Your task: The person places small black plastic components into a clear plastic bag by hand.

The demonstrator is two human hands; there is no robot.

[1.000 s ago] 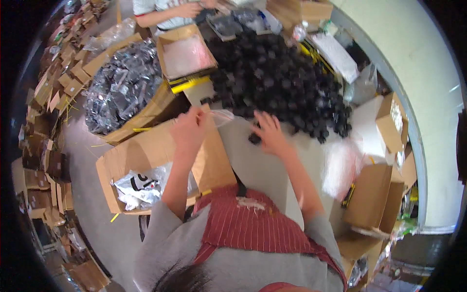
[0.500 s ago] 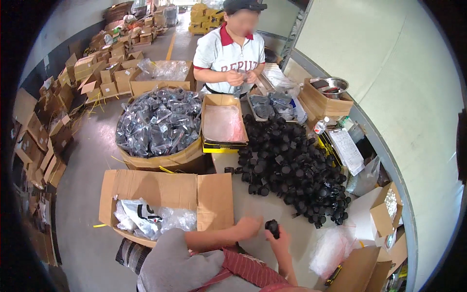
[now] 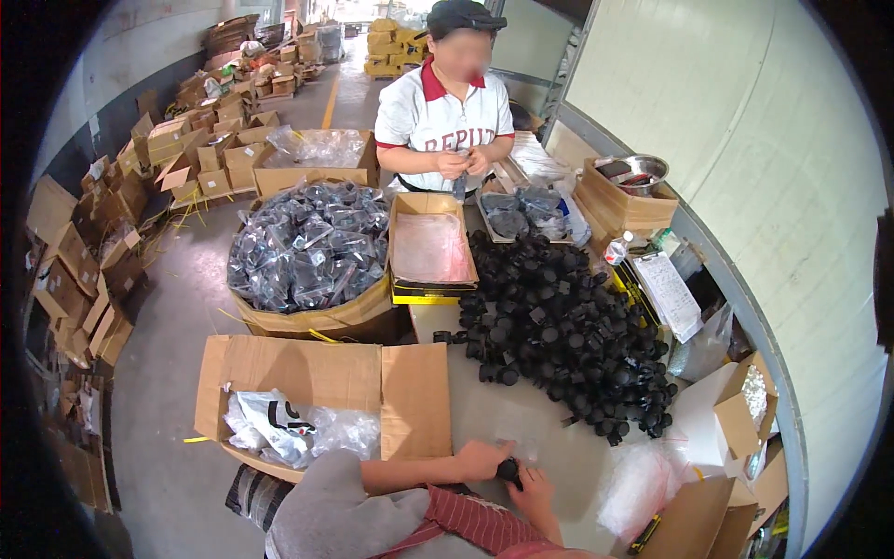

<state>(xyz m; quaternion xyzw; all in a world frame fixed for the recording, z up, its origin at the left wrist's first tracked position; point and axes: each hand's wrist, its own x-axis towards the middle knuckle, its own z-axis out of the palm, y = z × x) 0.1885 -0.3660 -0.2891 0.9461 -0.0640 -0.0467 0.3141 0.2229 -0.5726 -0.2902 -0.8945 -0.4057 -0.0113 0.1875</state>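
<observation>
Low over the near table, my right hand point(image 3: 535, 496) grips a small black plastic part with a round cap point(image 3: 508, 470). My left hand point(image 3: 482, 460) is beside it, its fingers closed at the edge of a small clear plastic bag point(image 3: 527, 450). The bag is faint against the table, and its opening cannot be made out. Both hands nearly meet at the black part. A large heap of similar black parts point(image 3: 568, 326) spreads over the table beyond my hands.
Left of me stands an open carton point(image 3: 414, 401) with plastic bags. Behind it, a large round container point(image 3: 321, 321) holds bagged parts. Across the table a co-worker point(image 3: 447, 121) handles a small item beside a shallow box point(image 3: 428, 242). Clear bags point(image 3: 638, 484) and cartons lie right.
My left hand has come in toward the black part, and a clear bag now shows at its fingers. The right hand has lowered slightly with the part. The view has shifted a little.
</observation>
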